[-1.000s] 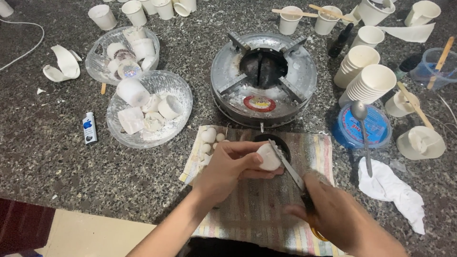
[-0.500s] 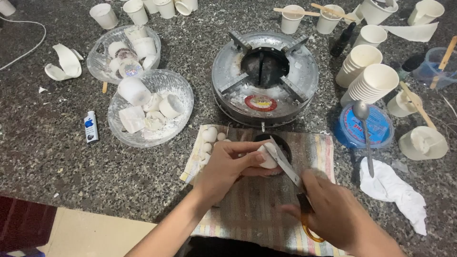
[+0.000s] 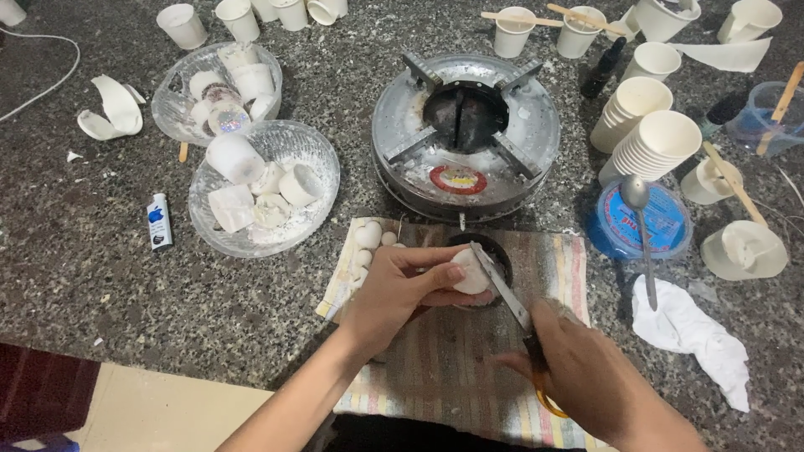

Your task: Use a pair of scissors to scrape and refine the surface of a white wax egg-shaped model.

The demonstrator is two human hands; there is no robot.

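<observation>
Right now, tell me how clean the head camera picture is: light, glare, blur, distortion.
Head view: even overhead light, soft shadows only; glare spots on the metal stove ring and the nearer glass bowl. The left hand and its white lump are sharp; the right hand on the blade is slightly soft. Wide lens stretches the corner cups.

metal stove ring (image 3: 466, 134), stacked paper cups (image 3: 651, 144), white rag (image 3: 692, 333)

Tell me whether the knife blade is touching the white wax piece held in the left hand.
Touching. The head view shows the knife blade laid against the right edge of the white wax piece, with no gap, while the left hand grips the piece over a small dark bowl.
</observation>
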